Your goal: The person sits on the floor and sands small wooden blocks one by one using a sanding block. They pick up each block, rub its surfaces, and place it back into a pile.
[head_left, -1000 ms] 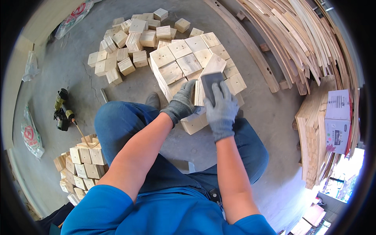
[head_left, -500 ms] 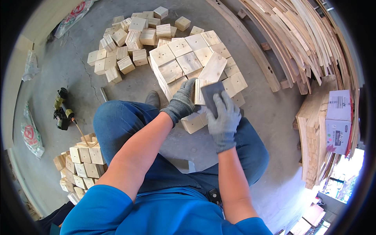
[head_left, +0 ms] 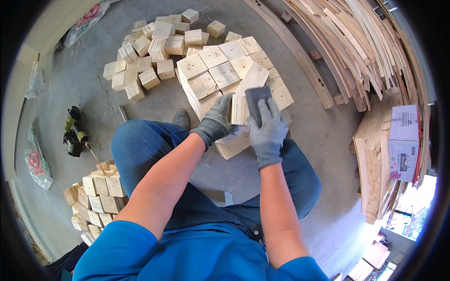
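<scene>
My gloved left hand (head_left: 217,121) is closed on the near left side of a pale wooden block (head_left: 240,111). The block's layered, striped side faces me, and it rests at an angle against a stack of wooden blocks (head_left: 225,75). In my gloved right hand (head_left: 268,131) is a dark grey, flat rectangular sanding block (head_left: 253,99), fingers spread over its near right part. It lies at the right edge of the wooden block, overlapping it in view; whether they touch there I cannot tell. Both gloves are grey knit.
Loose wooden blocks (head_left: 161,47) lie heaped beyond the stack. More blocks (head_left: 101,187) are piled at the near left, by a green-and-black power tool (head_left: 72,131). Long wooden strips (head_left: 347,42) lie at far right, above a printed carton (head_left: 403,140). Plastic bags (head_left: 37,159) line the left.
My right hand has slid the sanding block farther from me along the wooden block, uncovering more of its striped side. My left hand keeps its hold.
</scene>
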Motion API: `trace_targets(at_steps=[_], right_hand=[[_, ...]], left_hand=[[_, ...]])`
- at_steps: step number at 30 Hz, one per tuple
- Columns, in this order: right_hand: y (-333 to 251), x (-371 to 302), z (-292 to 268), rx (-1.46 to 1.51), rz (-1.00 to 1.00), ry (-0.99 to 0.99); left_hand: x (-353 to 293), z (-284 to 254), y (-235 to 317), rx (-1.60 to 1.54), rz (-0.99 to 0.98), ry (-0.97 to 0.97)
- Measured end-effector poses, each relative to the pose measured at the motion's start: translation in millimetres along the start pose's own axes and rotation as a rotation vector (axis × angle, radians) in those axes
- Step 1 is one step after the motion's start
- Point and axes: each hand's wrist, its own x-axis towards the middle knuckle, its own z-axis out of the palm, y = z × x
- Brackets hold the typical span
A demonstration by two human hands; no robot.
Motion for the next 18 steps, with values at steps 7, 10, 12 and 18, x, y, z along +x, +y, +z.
trace_targets(at_steps=[7, 10, 12, 18], right_hand=[[1.2, -84.2, -19.9, 0.043, -0.113, 0.026], [-1.6, -74.2, -19.1, 0.01, -0.11, 0.027], [-3.6, -54.7, -14.3, -0.013, -0.099, 0.016], [-10.8, 42.4, 8.2, 0.009, -0.025, -0.02]], left_hand=[[0.4, 3.8, 1.4, -0.04, 0.048, 0.02], [0.4, 3.3, 0.0, -0.025, 0.034, 0.025], [0.1, 2.9, -1.0, -0.031, 0.016, 0.016], [2.9, 6.2, -11.9, -0.034, 0.03, 0.026]])
